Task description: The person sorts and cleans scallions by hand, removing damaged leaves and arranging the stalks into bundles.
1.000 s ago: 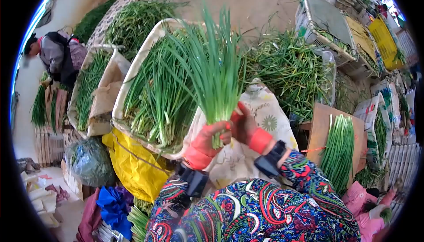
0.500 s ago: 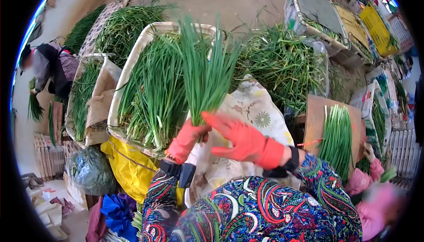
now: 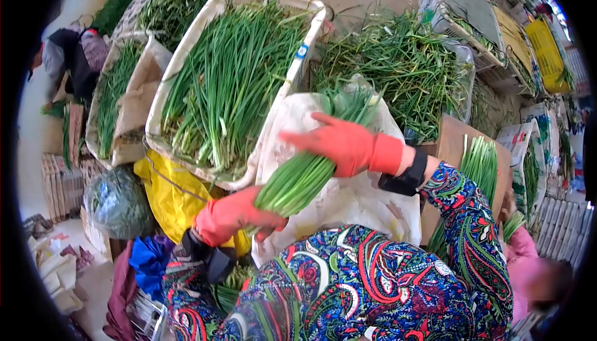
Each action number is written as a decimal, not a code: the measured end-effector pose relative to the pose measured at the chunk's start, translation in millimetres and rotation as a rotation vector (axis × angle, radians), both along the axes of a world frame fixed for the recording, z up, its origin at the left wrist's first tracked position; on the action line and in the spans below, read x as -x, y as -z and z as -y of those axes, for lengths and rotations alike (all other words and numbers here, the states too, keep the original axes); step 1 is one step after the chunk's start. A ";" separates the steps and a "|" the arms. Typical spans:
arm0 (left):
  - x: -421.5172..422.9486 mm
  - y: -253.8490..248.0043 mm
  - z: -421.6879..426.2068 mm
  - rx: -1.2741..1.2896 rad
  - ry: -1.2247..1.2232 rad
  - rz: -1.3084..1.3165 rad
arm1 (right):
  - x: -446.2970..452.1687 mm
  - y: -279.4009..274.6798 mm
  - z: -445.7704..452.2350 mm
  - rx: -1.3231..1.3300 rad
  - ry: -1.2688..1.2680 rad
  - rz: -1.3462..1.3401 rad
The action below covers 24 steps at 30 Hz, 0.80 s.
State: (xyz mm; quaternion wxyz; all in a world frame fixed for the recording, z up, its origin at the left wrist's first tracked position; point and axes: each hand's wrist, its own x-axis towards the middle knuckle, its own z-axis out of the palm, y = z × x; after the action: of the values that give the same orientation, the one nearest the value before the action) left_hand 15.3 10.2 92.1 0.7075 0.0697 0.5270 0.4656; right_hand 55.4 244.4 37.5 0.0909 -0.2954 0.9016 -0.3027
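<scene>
A bundle of green chives (image 3: 295, 184) lies slanted across the front of my body, its leafy tips at the upper right. My left hand (image 3: 235, 216), in an orange-red rubber glove, is closed around the lower left end. Over the upper part of the bundle is my right hand (image 3: 353, 149), gloved alike, with fingers stretched out to the left and slightly blurred. Whether its palm presses on the leaves I cannot tell. Beneath both hands spreads a pale patterned cloth (image 3: 373, 210). A white crate (image 3: 297, 67) full of loose chives stands just beyond, at the left.
A heap of green leaves (image 3: 392, 80) lies beyond the cloth. At the right, more chives (image 3: 479, 164) rest on a brown board (image 3: 451, 145), near a person in pink (image 3: 522, 254). Another person (image 3: 78, 52) bends at the far left. A yellow sack (image 3: 171, 195) hangs beside the crate.
The chives have gone from upright to slanted and come down toward my body. My left hand moved down and left; my right hand moved up over the leaves. The view shifted.
</scene>
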 end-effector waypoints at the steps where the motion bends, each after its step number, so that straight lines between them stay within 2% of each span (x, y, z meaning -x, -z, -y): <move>1: 0.6 0.0 -3.9 -0.017 -0.004 0.028 | -0.2 -2.6 -6.2 -0.029 0.022 0.091; 2: 2.8 2.5 -7.9 -0.028 0.021 0.017 | -3.0 -4.6 -10.2 -0.060 0.043 0.177; 5: 15.5 9.2 -13.1 -0.050 0.077 0.026 | -21.7 -8.5 -24.8 -0.109 0.090 0.043; 8: 35.4 3.9 0.4 0.106 -0.053 -0.098 | -41.4 -33.3 -41.6 -0.146 0.266 0.187; 9: 46.0 4.7 10.5 0.173 -0.093 -0.153 | -51.5 -33.2 -55.6 -0.007 0.389 0.380; 11: 69.0 5.8 34.9 0.135 -0.353 -0.331 | -72.2 -31.7 -82.7 0.286 0.643 0.754; 14: 80.7 26.7 29.2 -0.089 -0.506 -0.474 | -89.3 -35.6 -72.6 0.749 0.816 1.287; 15: 70.3 15.8 4.8 -0.127 -0.472 -0.643 | -93.8 -30.2 -63.2 0.837 0.813 1.344; 16: 66.9 20.5 -11.5 -0.278 -0.408 -0.580 | -92.4 -29.1 -54.4 0.947 0.781 1.418; 18: 52.0 21.5 -45.5 -0.335 -0.229 -0.931 | -91.4 -20.3 -39.6 1.102 0.703 1.532; 20: 43.1 36.0 -78.7 -0.532 -0.152 -0.854 | -95.4 -5.3 -29.9 1.190 0.630 1.602; 21: 40.7 21.0 -91.6 -0.303 0.050 -1.188 | -98.0 -7.9 -25.3 1.225 0.675 1.603; 23: 48.1 46.6 -100.8 -0.311 0.046 -1.201 | -100.8 -12.5 -15.5 1.301 0.768 1.588; 24: 50.2 51.9 -102.1 -0.334 -0.020 -0.959 | -103.4 -8.5 -17.0 1.241 0.776 1.625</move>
State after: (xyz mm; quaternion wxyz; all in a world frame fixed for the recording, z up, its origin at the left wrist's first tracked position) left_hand -34.9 112.3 40.1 0.3607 0.3829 0.7115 0.4659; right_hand 158.8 261.4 46.1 0.3924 0.3024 0.2948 -0.8171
